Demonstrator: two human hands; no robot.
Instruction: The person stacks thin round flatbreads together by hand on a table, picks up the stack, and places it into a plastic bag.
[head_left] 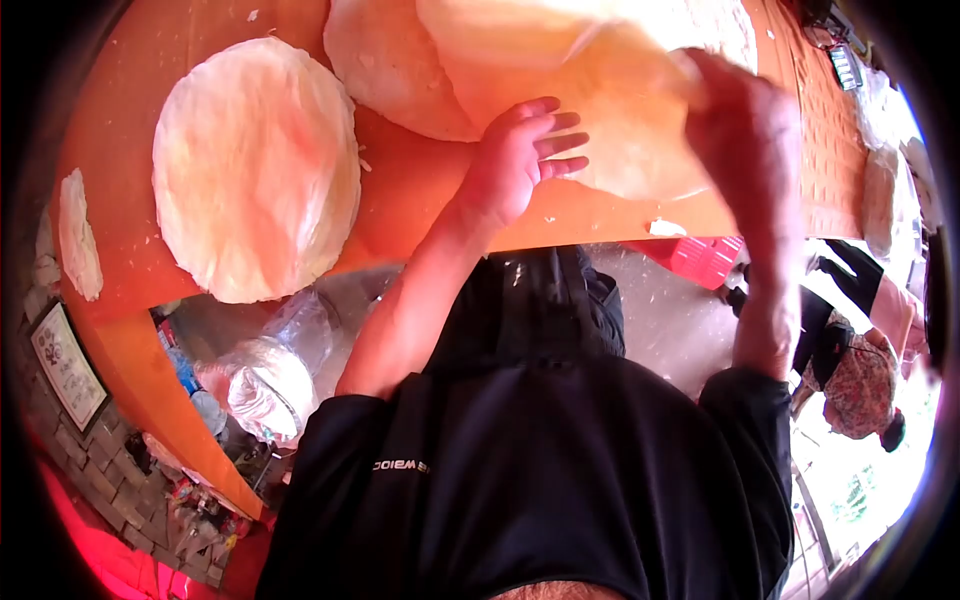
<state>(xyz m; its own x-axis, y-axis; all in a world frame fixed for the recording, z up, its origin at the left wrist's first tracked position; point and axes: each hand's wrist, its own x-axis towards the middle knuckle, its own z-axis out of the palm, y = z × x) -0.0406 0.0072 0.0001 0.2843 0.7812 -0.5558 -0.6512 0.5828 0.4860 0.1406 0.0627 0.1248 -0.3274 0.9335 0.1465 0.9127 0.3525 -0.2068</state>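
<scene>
One cream, round, dough-like sheet (255,170) lies apart, perhaps finished, while overlapping pale sheets (635,130) seem unfinished beneath the loosely spread left hand (520,155) and blurred right hand (738,115), its fingers unclear.

Red basket (707,262): perforated sides show against a grey floor (655,320).
White bag (262,398): crumpled plastic sits amid clutter at left.
Framed panel (68,365): dark markings cover white, beside grey bricks (110,475).
Person (860,385): patterned clothing stands out at far right, near bright light.

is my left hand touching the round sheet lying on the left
Apart: the head view shows orange table between your left hand and the round sheet.
</scene>
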